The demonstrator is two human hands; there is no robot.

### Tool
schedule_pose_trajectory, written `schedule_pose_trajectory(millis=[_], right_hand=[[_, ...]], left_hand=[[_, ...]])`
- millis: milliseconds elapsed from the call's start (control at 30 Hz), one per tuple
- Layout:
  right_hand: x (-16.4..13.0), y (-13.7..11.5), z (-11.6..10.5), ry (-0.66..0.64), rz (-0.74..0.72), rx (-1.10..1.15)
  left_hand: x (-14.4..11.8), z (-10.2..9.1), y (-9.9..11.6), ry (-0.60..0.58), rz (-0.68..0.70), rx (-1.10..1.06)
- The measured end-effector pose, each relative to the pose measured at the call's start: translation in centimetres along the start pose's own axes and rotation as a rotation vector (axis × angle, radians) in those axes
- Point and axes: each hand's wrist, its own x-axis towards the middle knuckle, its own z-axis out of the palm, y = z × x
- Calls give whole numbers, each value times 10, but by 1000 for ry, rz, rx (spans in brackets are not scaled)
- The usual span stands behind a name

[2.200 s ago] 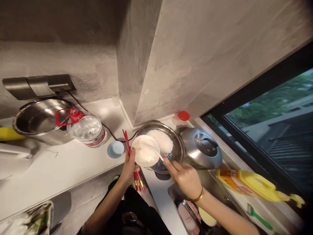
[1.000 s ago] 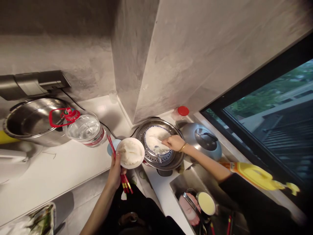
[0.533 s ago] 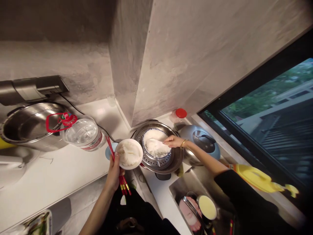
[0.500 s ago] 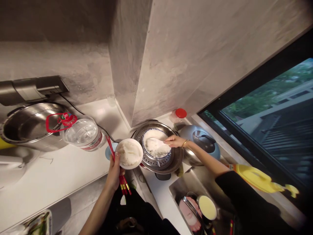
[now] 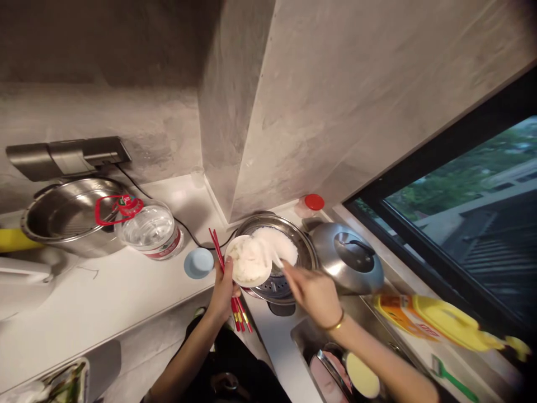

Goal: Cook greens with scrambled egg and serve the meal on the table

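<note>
My left hand [image 5: 224,292] is closed on a small white bowl [image 5: 253,286] heaped with rice. That same hand also grips several red chopsticks [image 5: 216,246], whose gold-banded ends stick out below it. In my right hand [image 5: 314,292] is a white rice paddle [image 5: 274,256], smeared by motion, its blade over the bowl's right edge. Behind the small bowl, a larger mass of rice [image 5: 282,244] sits in a bowl inside a steel steamer [image 5: 311,246]. The small bowl hides part of this larger bowl.
Left of the steamer are a pale blue bowl [image 5: 198,263], a big water bottle [image 5: 151,230] and a steel pot [image 5: 75,238]. On the right stand a domed lid [image 5: 331,246], a red-capped jar [image 5: 314,202], a yellow bottle [image 5: 440,319] and a sink holding dishes [image 5: 363,374].
My right hand has drawn the paddle from the steamer's rice back toward the small bowl. The small bowl now overlaps the steamer in view and holds a higher heap of rice.
</note>
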Motion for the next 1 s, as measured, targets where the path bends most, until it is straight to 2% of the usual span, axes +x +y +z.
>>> schedule_pose_trajectory(millis=[100, 233, 400, 500, 833, 900, 1000], right_hand=[[-20, -21, 13, 63, -160, -356], [-26, -23, 3, 110, -148, -469], [-27, -27, -10, 163, -151, -409], [-32, -35, -1, 168, -202, -366], [-33, -54, 33, 16, -319, -330], [-30, -57, 35, -13, -342, -261], [-25, -65, 39, -27, -327, -14]], left_hand=[[-3, 3, 0, 10, 21, 36], [-6, -1, -1, 11, 9, 59], [-9, -10, 0, 14, 17, 72], [-10, -17, -1, 31, 20, 83], [-14, -40, 0, 48, 17, 47], [-14, -49, 3, 77, 19, 38], [-15, -71, 10, 137, 18, 28]])
